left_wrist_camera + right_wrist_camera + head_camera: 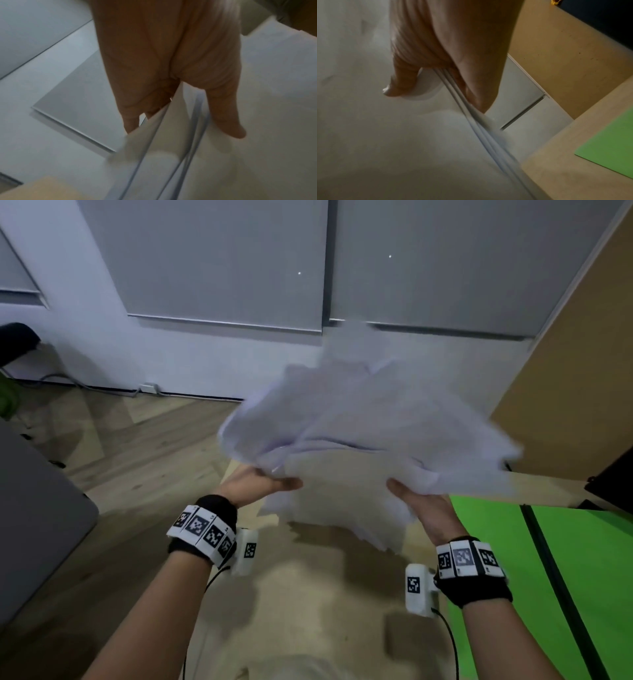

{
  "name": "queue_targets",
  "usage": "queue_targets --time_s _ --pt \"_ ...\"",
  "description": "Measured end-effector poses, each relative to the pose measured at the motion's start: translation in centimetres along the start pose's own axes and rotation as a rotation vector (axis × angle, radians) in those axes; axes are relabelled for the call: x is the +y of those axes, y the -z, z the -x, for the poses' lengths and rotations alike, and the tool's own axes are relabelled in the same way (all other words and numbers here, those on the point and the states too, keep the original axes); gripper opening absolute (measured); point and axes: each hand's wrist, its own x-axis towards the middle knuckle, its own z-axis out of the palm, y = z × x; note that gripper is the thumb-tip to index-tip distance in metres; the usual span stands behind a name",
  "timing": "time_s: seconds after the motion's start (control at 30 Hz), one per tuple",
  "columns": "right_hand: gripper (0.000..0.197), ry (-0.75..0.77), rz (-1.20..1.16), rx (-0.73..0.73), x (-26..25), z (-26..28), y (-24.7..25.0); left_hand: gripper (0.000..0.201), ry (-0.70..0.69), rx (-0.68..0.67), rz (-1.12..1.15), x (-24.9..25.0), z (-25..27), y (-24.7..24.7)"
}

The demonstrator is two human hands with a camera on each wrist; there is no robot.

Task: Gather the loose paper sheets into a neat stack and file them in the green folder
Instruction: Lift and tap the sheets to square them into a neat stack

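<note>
Two hands hold one loose bundle of paper sheets (359, 440) in the air above the table (308, 611): the left hand (253, 484) pinches its left edge, thumb on top, and the right hand (424, 508) pinches the right edge likewise. The sheets are splayed and blurred, too many to count. One green folder (589, 559) lies open on the table to the right.

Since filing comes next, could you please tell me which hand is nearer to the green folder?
Right. The right hand grips the papers just beside the folder; the left hand holds their far side.
</note>
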Motion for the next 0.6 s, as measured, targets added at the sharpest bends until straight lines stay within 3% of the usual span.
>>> queue_targets --time_s 0.07,0.2,0.27,0.37,0.47,0.53,0.6 --pt "0.021 0.034 0.032 -0.065 -0.7 0.0 -0.1 0.043 -0.026 0.034 0.026 0.2 -0.2 -0.1" --pt "0.035 0.103 0.035 -0.153 -2.3 -0.2 -0.6 0.051 -0.119 0.043 0.02 1.1 -1.0 -0.8" --pt "0.044 0.103 0.036 -0.112 -2.2 -0.8 -1.0 0.055 -0.167 0.028 0.039 1.4 -1.4 -1.4" --pt "0.043 0.093 0.012 0.057 -1.6 -1.7 -2.3 0.053 -0.175 0.139 0.182 2.0 -1.7 -2.7" --pt "0.04 0.109 -0.054 0.178 -2.0 -1.7 -3.4 0.028 -0.221 0.252 0.241 4.0 -1.3 -4.3" --pt "0.028 0.197 -0.091 0.182 -3.2 -1.1 -3.6 0.013 -0.287 0.364 0.308 5.8 -0.6 -4.9" --pt "0.024 0.32 -0.061 0.106 -4.3 -0.3 -3.3 0.012 -0.347 0.446 0.36 6.6 0.0 -4.9"
